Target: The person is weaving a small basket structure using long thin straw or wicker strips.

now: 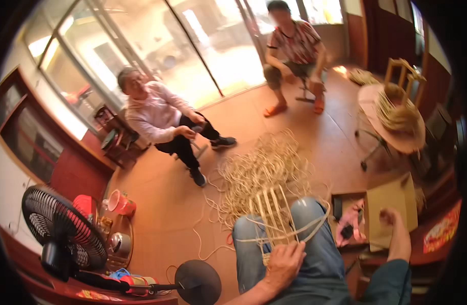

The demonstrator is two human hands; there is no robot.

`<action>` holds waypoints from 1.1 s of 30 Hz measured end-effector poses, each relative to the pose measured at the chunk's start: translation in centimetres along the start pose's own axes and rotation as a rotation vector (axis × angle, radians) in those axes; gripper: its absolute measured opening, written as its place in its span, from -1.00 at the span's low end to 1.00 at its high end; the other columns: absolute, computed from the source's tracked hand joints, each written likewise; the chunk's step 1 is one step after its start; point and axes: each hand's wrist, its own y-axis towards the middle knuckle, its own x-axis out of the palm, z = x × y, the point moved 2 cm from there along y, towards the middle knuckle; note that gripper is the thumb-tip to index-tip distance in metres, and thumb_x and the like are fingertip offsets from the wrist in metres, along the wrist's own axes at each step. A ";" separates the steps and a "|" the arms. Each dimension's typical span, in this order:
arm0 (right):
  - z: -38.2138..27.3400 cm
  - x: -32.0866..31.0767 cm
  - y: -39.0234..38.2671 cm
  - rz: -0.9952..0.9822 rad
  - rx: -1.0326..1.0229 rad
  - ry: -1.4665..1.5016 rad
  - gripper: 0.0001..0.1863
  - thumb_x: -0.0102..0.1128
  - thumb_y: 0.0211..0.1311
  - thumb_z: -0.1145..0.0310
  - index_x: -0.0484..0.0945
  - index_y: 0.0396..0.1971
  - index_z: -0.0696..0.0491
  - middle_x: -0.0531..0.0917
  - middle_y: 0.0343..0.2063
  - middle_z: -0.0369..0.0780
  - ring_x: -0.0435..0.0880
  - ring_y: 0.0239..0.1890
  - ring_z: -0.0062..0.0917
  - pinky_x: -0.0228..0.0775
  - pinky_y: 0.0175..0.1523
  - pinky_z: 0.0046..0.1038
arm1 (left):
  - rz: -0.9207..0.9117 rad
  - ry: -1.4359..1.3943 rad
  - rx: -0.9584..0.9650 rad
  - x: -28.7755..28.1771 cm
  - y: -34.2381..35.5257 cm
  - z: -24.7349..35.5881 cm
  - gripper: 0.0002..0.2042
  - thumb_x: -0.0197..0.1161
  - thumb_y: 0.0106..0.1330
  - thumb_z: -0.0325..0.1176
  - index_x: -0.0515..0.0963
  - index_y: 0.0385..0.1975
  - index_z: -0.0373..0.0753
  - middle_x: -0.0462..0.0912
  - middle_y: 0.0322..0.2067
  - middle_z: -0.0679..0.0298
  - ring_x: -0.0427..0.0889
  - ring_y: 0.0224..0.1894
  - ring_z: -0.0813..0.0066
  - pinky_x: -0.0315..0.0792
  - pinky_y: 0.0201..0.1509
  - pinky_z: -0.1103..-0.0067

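My left hand [284, 260] grips the near end of a partly woven cane frame [270, 206] that rests on my knees in blue jeans. Long pale cane strands [304, 229] loop from it across my right thigh. A big loose pile of cane strips [261, 170] lies on the floor just beyond my knees. My right hand [389, 217] is stretched out to the right, fingers curled at the flap of an open cardboard box [391, 203]; whether it holds anything I cannot tell. Pink cloth and a dark small object [351, 226] lie inside the box.
Two people sit on low stools ahead, one at left [162, 119] and one at the far doorway [294, 51]. A black floor fan [63, 234] and its round base [198, 282] stand at lower left beside a red mug [121, 203]. A round stool with cane bundles [396, 119] stands right.
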 end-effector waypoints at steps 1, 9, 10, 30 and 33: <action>-0.7 4.7 0.1 -0.224 0.077 0.251 -0.59 0.22 0.57 -0.06 0.68 -0.35 -0.04 0.62 -0.54 -0.31 0.49 -0.60 -0.41 0.48 -0.46 -0.23 | -0.001 0.050 -0.012 -0.1 -0.2 0.4 -0.58 0.47 0.47 -0.26 0.68 0.26 -0.24 0.70 0.02 0.20 0.66 -0.01 0.19 0.47 0.18 0.30; -22.3 3.5 -1.9 -0.048 -0.214 0.631 -0.74 0.38 0.56 0.10 0.74 -0.30 -0.05 0.81 -0.44 -0.24 0.81 -0.43 -0.38 0.80 -0.22 -0.26 | 0.078 0.035 -0.065 -0.3 -0.1 -0.1 -0.61 0.49 0.38 -0.31 0.70 0.17 -0.25 0.68 0.03 0.10 0.64 0.07 0.01 0.50 0.29 0.17; -22.7 -1.6 -3.7 -0.015 -0.301 0.723 -0.73 0.38 0.55 0.08 0.73 -0.30 -0.05 0.81 -0.47 -0.24 0.78 -0.50 -0.40 0.75 -0.35 -0.31 | 0.076 -0.008 -0.014 -0.2 1.2 0.4 -0.63 0.48 0.39 -0.31 0.70 0.15 -0.26 0.68 0.02 0.11 0.64 0.06 0.02 0.51 0.28 0.19; -22.7 -3.9 -0.6 0.173 0.428 -0.755 -0.59 0.55 0.38 0.16 0.81 0.10 0.09 0.86 0.08 -0.04 0.86 0.18 -0.18 0.80 0.13 -0.07 | 0.072 -0.105 -0.060 0.7 1.0 0.8 -0.66 0.48 0.40 -0.30 0.71 0.12 -0.24 0.67 -0.01 0.10 0.64 0.04 -0.02 0.54 0.22 0.18; -23.6 0.6 7.8 0.687 -0.200 -1.032 -0.32 0.94 -0.34 0.30 0.85 -0.09 0.19 0.86 0.02 0.02 0.88 0.06 -0.19 0.75 0.20 -0.09 | 0.002 -0.074 -0.058 1.6 2.9 0.7 -0.66 0.50 0.38 -0.31 0.71 0.11 -0.25 0.66 -0.02 0.10 0.64 0.03 -0.03 0.54 0.21 0.17</action>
